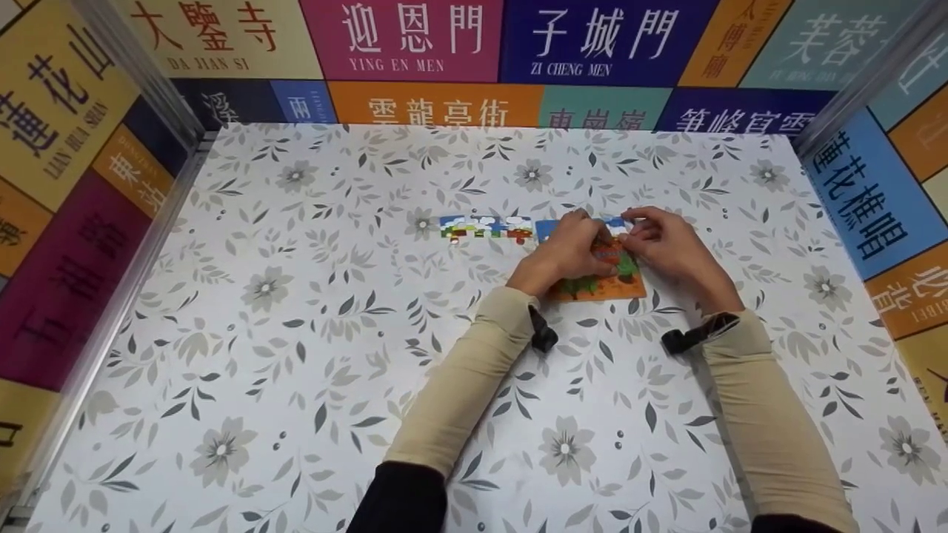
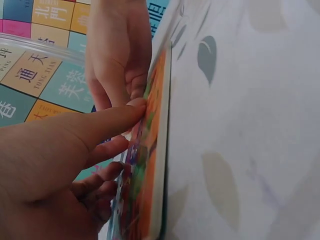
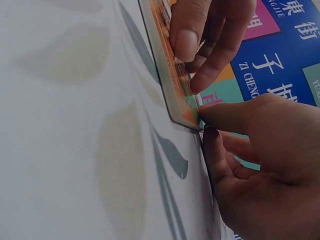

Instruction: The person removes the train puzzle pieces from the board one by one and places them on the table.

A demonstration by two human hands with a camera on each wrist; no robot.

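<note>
On a white floral tabletop (image 1: pixel 326 437), my right fingers (image 3: pixel 216 152) pinch the corner of a rectangular orange-and-blue picture board (image 1: pixel 607 291); my loosely bent left fingers (image 2: pixel 107 151) touch its face.

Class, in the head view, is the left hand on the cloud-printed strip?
No, the left hand is on the picture board, right of that strip.

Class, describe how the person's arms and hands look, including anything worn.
Tan fabric sleeves cover both forearms, black fabric showing towards the elbows. A small black device sits at each wrist. The left hand and right hand wear no gloves.
</note>
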